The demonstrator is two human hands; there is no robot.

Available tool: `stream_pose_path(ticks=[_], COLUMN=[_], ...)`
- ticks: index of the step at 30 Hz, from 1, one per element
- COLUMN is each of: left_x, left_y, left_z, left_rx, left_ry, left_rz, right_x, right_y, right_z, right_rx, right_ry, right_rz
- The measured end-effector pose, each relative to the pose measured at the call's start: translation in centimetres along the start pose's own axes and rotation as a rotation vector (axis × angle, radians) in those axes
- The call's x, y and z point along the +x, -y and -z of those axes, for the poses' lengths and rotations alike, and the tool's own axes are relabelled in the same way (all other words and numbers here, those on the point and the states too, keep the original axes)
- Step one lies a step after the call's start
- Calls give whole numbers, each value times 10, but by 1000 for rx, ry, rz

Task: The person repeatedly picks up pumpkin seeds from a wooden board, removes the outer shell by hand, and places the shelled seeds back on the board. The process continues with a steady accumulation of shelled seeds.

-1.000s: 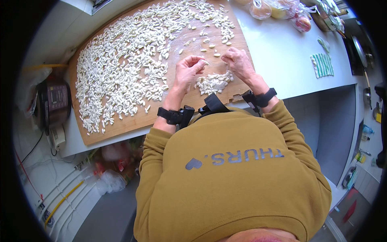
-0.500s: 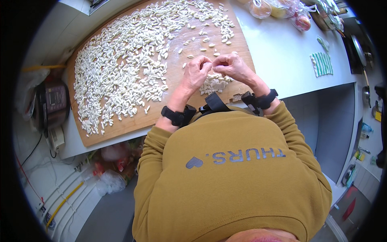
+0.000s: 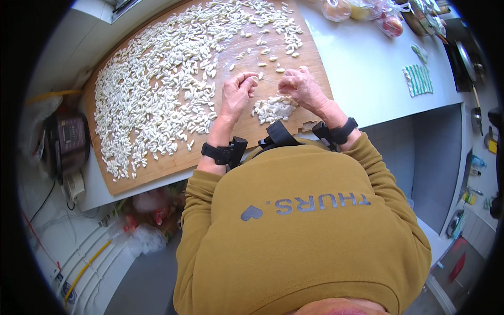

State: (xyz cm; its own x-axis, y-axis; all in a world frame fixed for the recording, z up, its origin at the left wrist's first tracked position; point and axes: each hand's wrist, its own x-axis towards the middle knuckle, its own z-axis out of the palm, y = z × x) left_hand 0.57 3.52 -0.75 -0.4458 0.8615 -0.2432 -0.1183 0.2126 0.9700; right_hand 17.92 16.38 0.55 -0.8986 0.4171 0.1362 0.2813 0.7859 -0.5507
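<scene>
Wooden board (image 3: 310, 50) | white piece (image 3: 260, 75): long axis pointing away | left fingers (image 3: 245, 78), right fingers (image 3: 288, 83): curled; gap, hold unclear

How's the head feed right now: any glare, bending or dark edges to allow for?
In the head view, the white counter looks bright and pale; the wooden board's edges bow; the corners go black; the left hand and right hand look fairly sharp, though what they may pinch is too small to tell.

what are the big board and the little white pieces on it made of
The board looks like wood, smooth and matte, from its tan colour. The white pieces seem matte, perhaps floured dough given the whitish dusting nearby, but that's unsure.
</scene>
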Motion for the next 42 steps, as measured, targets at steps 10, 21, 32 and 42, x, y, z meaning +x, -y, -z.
stream_pose_path(ticks=[10,21,32,42], left_x=[-1,-9,-6,4], left_y=[0,1,-1,6], left_z=[2,2,-3,-8], left_rx=[-39,-79,-83,-134], left_ry=[-10,-60,-34,22], left_rz=[-4,-1,28,28], right_x=[33,13,2,20], right_y=[-3,-16,-16,-10], right_z=[-12,26,8,16], right_rx=[-215,176,-252,-198], right_ry=[-24,-353,53,57], right_rz=[-111,-116,-121,-326])
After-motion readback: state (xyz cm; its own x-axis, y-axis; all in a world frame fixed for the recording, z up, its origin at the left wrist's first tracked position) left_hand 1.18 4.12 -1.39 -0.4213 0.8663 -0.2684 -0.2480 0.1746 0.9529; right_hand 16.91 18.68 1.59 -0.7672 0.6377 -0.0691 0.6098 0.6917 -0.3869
